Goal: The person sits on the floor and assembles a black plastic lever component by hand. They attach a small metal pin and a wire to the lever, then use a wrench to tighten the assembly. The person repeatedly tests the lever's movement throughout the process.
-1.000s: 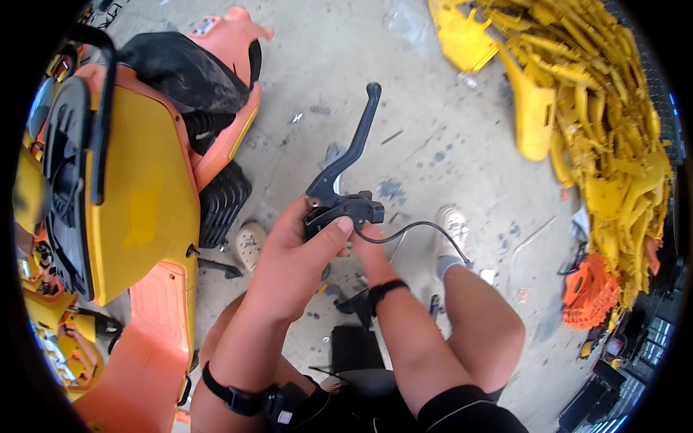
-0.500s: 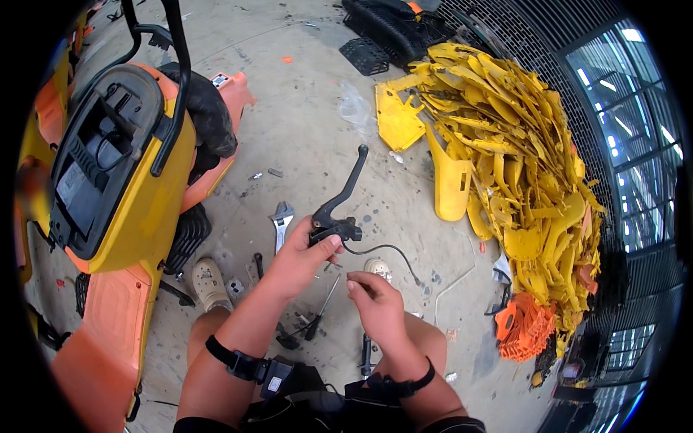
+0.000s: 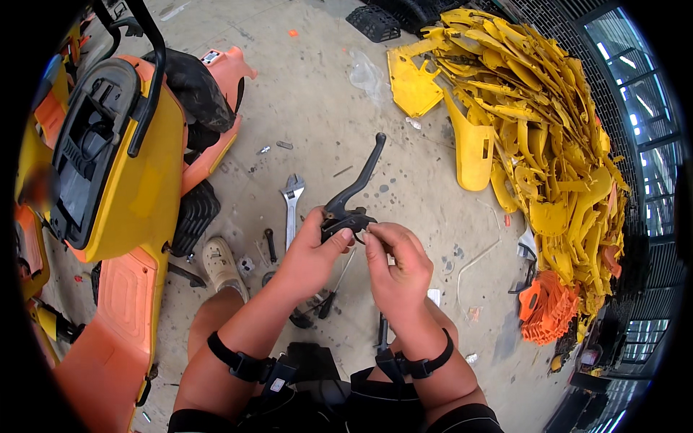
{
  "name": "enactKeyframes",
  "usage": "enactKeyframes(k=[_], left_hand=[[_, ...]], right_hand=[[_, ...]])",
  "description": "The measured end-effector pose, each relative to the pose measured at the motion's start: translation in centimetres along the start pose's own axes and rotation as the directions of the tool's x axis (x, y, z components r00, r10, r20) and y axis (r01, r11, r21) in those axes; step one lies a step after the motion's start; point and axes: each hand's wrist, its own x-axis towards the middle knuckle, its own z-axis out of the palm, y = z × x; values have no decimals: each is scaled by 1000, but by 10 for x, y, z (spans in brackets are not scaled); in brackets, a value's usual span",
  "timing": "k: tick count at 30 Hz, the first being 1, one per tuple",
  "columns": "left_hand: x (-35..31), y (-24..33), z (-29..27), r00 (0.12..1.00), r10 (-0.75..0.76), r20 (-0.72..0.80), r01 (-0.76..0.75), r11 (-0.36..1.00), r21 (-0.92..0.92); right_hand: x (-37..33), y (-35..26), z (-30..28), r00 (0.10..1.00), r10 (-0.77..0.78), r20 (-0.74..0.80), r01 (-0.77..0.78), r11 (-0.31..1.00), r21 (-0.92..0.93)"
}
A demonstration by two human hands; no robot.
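Note:
A black brake lever (image 3: pixel 363 175) with its bracket is held in front of me, the long curved arm pointing up and to the right. My left hand (image 3: pixel 307 252) is closed round the bracket, thumb on top. Against the bracket's right end, my right hand (image 3: pixel 401 263) is closed in a pinch. What lies between its fingertips is too small and covered to make out. Below the hands, a screwdriver (image 3: pixel 327 304) with a black handle lies on the floor. A silver adjustable wrench (image 3: pixel 291 213) lies just left of the lever.
A yellow and orange scooter (image 3: pixel 148 191) stands close on the left. To the right rises a large heap of yellow plastic panels (image 3: pixel 538 137), with stacked orange parts (image 3: pixel 546 310) at its near end. A short dark tool (image 3: pixel 270 245) lies beside the wrench, near my left shoe (image 3: pixel 220 261).
My right hand has come up to the lever bracket and pinches at its right end. The thin black cable that hung from the bracket is now mostly hidden. The whole view has shifted slightly.

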Motion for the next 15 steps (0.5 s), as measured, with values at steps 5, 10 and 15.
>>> enactKeyframes(k=[5,10,15], left_hand=[[0,-4,11,1000,23,13,-24,999,46],[0,-6,12,999,17,42,-19,999,38],[-2,-7,11,998,-6,57,5,1000,24]], right_hand=[[11,9,-8,952,-305,19,295,902,-317],[11,12,-6,954,-299,24,286,883,-371],[9,14,-5,960,-279,36,274,897,-346]])
